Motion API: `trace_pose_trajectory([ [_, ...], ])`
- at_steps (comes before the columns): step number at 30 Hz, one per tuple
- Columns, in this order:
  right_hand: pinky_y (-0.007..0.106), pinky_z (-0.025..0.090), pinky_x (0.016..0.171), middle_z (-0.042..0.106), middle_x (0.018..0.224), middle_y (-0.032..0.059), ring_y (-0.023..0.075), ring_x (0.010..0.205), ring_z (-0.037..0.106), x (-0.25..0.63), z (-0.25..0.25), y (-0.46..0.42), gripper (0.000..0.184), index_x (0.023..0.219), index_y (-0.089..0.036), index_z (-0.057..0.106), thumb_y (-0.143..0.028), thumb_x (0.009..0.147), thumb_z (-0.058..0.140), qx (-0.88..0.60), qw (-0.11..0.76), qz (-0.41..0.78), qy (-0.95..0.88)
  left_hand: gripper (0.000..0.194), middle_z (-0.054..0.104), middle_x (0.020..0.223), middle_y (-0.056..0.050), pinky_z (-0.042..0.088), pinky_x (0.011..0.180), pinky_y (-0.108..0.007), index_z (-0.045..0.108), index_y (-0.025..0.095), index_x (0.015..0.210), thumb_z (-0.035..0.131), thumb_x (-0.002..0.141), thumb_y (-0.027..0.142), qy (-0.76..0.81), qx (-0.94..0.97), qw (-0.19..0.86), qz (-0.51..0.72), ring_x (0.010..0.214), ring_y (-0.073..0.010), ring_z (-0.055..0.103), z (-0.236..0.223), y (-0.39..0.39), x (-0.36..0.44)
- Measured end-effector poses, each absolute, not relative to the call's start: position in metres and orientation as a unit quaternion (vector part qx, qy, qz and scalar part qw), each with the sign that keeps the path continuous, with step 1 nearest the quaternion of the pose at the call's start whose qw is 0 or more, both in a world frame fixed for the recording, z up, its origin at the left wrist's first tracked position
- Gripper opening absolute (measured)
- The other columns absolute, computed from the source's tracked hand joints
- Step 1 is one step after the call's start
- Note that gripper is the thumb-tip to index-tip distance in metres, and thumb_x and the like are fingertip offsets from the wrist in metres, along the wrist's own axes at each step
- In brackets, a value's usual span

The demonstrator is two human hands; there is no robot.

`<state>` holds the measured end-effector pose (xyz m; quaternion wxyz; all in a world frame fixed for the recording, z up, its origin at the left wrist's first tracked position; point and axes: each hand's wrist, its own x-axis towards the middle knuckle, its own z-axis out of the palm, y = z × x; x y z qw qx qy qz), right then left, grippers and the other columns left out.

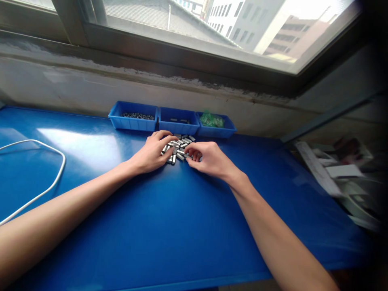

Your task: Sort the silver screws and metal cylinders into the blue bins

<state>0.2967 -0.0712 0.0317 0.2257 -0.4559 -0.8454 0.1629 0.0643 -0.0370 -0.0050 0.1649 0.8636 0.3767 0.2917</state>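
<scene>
A loose pile of small silver-and-black rectangular metal pieces (181, 152) lies on the blue table, in front of the bins. My left hand (153, 151) reaches over the left side of the pile, its thumb and fingers apart and touching pieces there. At the pile's right edge is my right hand (207, 158), fingers curled and thumb close to the index finger. One metal piece (188, 156) shows between those fingertips. Some pieces are hidden under both hands.
Behind the pile, three blue bins stand side by side: the left bin (133, 126) has many small dark parts, the middle bin (178, 127) a few pieces, the right bin (228, 131) a green bag (210, 119). A white cable (62, 161) curves at left; clutter (345, 171) stands right.
</scene>
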Motion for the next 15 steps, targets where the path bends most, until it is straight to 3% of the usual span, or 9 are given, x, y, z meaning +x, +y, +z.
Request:
trace_pose_trajectory([
  [8,0.028,0.056,0.068,0.074,0.082,0.0022,0.0164,0.070,0.069,0.299,0.034,-0.070,0.016,0.094,-0.019,0.073,-0.025,0.080,0.072,-0.486,0.316,0.248,-0.776,0.039,0.055,0.139,-0.013,0.041,0.113,-0.050,0.061,0.022,0.134,0.048,0.100,0.036,0.372,0.870,0.157,0.283,0.130,-0.0299,0.049,-0.006,-0.037,0.065],
  [12,0.034,0.062,0.073,0.076,0.089,0.0042,0.0203,0.076,0.074,0.294,0.032,-0.068,0.031,0.098,-0.020,0.072,-0.040,0.077,0.081,-0.483,0.402,0.359,-0.690,0.038,0.055,0.138,-0.013,0.042,0.112,-0.051,0.061,0.023,0.134,0.047,0.100,0.037,0.372,0.870,0.157,0.285,0.130,-0.0300,0.050,-0.006,-0.037,0.064],
  [15,0.034,0.062,0.072,0.075,0.084,0.0041,0.0207,0.075,0.074,0.287,0.027,-0.063,0.036,0.091,-0.018,0.071,-0.044,0.070,0.087,-0.472,0.473,0.415,-0.617,0.039,0.055,0.138,-0.013,0.041,0.112,-0.051,0.060,0.023,0.134,0.047,0.100,0.037,0.370,0.871,0.155,0.283,0.130,-0.0299,0.049,-0.006,-0.037,0.064],
])
